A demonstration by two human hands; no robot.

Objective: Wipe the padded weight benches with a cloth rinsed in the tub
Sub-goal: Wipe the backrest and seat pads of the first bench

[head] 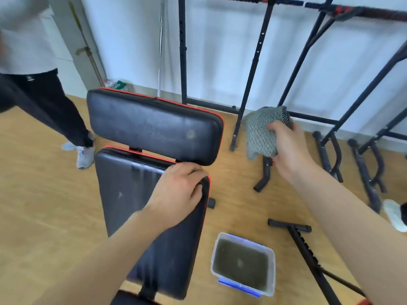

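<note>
A black padded weight bench with red piping fills the middle: a long lower pad [130, 194] and a wider upper pad [154, 126] beyond it. My left hand [178, 192] grips the right edge of the lower pad, fingers curled over the rim. To the right of the bench, my right hand [288, 146] holds a bunched grey knitted cloth [262, 133] in the air above the floor. A clear plastic tub [272, 267] of murky water with blue clips stands on the wooden floor, right of the bench's near end.
Another person's legs [55, 111] stand at the left of the bench. Black metal rack frames [248, 73] line the white wall at the back and right. A black T-shaped bar [301, 241] lies on the floor beside the tub.
</note>
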